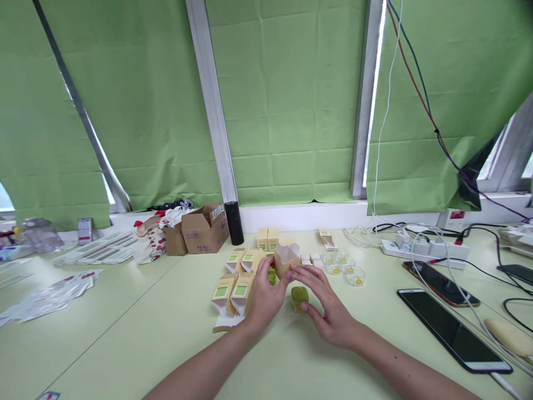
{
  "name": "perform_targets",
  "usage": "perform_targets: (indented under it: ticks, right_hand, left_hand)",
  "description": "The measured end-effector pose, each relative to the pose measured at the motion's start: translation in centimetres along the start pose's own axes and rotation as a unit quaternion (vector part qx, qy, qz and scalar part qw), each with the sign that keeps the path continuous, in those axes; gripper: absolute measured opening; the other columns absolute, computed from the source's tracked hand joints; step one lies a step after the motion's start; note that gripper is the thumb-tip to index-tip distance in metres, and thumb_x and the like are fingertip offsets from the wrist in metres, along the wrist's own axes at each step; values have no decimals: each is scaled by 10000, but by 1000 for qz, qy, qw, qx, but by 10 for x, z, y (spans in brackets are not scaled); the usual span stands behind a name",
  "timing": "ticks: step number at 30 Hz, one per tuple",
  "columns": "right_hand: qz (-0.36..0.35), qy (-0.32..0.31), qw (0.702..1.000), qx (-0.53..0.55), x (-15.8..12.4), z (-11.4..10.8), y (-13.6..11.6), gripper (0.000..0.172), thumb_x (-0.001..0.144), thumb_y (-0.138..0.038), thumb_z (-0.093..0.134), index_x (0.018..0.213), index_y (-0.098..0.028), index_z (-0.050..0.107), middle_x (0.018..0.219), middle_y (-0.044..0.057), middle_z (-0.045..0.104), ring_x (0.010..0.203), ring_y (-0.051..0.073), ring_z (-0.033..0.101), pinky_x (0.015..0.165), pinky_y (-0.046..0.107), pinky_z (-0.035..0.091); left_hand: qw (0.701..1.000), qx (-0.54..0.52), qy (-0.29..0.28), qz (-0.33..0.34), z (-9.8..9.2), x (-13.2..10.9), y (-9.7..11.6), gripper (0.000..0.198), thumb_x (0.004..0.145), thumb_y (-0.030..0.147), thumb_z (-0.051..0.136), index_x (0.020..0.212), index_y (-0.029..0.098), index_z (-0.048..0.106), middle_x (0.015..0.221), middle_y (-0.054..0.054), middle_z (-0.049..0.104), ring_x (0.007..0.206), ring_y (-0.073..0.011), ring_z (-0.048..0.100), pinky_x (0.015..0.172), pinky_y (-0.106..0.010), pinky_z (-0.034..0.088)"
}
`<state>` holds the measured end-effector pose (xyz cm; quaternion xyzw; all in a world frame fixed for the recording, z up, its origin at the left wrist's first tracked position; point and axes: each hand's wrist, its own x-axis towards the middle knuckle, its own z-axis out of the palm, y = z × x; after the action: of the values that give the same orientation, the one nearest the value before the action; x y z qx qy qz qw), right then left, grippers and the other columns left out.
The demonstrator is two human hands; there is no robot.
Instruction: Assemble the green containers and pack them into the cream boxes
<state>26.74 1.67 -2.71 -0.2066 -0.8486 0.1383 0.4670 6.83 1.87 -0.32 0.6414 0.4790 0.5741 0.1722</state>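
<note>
A small tan cardboard box [286,256], its white-lined flaps standing up, is held above the table in my left hand [264,294]. My right hand [328,308] has its fingers stretched toward the box, with the fingertips at its lower right edge. The right thumb is spread away and overlaps the edge of a small green-topped clear jar [300,294]; whether it presses on the jar I cannot tell. Another green item [272,276] is partly hidden behind my left hand. Left of the hands stand several similar tan boxes [222,291] with green squares and open flaps.
Clear round containers with yellow centres [342,261] and small white pieces [308,259] lie beyond my right hand. A black cylinder [234,223] and a brown carton [205,229] stand at the back. Phones [452,330], a power strip [425,250] and cables are to the right.
</note>
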Motion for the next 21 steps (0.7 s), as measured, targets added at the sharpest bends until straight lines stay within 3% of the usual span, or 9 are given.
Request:
perform_targets:
  ticks: [3,7,11,14,17,21]
  right_hand:
    - [-1,21,1000,-6,0,1,3,585,1032,-205,510,1591,-352,420,1611,56,529,1541,317,382,1214,598,443]
    - [38,50,997,-45,-1,3,10,476,973,-164,568,1428,-304,563,1413,94,667,1388,330,532,1122,571,514]
    - [131,-16,986,-99,-2,7,15,466,872,-173,690,1326,-257,628,1248,115,729,1198,338,637,948,502,584]
    - [185,-56,972,-135,-2,8,18,355,839,-186,743,1185,-251,695,1130,106,756,1049,312,686,846,429,576]
    - [212,-60,961,-169,-1,4,23,292,822,-166,751,1098,-258,724,1105,93,766,998,292,697,802,372,538]
    - [273,-79,935,-211,4,-6,30,290,824,-148,713,1097,-242,729,1087,90,761,993,287,705,766,330,483]
  left_hand:
    - [1000,-4,4,-24,-1,2,-5,467,945,548,704,1270,222,629,1201,-105,693,1102,-278,641,956,-403,496]
    - [999,-35,18,-28,-3,7,-17,493,940,513,705,1307,196,613,1209,-116,703,1111,-275,641,982,-414,483]
    - [996,-62,33,-48,-4,10,-24,500,898,474,736,1289,188,609,1172,-111,711,1091,-278,654,989,-436,495]
    - [994,-82,32,-68,-3,11,-26,516,861,439,757,1293,209,590,1172,-98,710,1096,-276,662,977,-435,514]
    - [992,-105,7,-71,-2,12,-28,490,850,388,757,1275,230,572,1234,-102,693,1097,-259,666,948,-412,537]
    - [996,-62,-24,-66,-2,11,-33,391,803,308,789,1134,227,596,1082,-67,698,1012,-239,677,932,-396,538]
